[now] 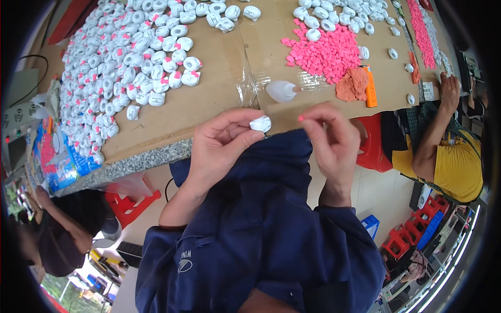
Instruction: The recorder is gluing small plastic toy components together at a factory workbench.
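Between the thumb and fingertips of my left hand (pixel 215 146) is a small rounded white plastic piece (pixel 260 123), held just off the table's near edge. A short way to its right, my right hand (pixel 335 138) pinches a tiny pink piece (pixel 301 118); the two pieces are apart. Beyond my hands, a translucent squeeze bottle (pixel 281 91) lies on its side on the cardboard. Farther back is a heap of pink pieces (pixel 326 49), with more white pieces (pixel 360 10) behind it. Many white pieces (pixel 120 62) cover the left side, several showing pink bits.
Cardboard (pixel 219 99) covers the table, whose granite edge (pixel 151 156) runs before me. A crumpled orange cloth (pixel 352 84) lies beside an orange tube-like object (pixel 370 86). A person in a yellow shirt (pixel 454 172) works at right, near a red stool (pixel 371 143); another sits at left.
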A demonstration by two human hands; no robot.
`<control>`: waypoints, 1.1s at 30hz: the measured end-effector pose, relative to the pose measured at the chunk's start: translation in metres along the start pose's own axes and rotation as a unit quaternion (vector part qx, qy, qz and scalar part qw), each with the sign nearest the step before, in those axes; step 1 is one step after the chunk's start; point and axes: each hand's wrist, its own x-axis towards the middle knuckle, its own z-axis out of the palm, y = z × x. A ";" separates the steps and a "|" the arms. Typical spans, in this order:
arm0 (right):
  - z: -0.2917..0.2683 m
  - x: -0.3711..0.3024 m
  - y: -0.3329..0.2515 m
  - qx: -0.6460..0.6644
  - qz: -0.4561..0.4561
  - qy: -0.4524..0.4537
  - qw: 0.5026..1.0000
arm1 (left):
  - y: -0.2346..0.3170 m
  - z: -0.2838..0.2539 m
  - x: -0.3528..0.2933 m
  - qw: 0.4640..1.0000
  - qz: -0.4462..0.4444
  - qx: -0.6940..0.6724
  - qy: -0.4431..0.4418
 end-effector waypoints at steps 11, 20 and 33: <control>0.010 -0.007 -0.009 0.010 0.068 -0.077 0.995 | -0.008 0.010 -0.003 1.000 -0.008 0.022 -0.021; 0.015 -0.004 0.009 -0.006 -0.024 -0.050 0.998 | -0.012 0.016 -0.005 0.990 0.085 0.108 0.030; 0.029 -0.011 0.018 0.054 -0.029 -0.020 0.998 | -0.006 0.008 -0.004 0.930 0.200 0.307 0.025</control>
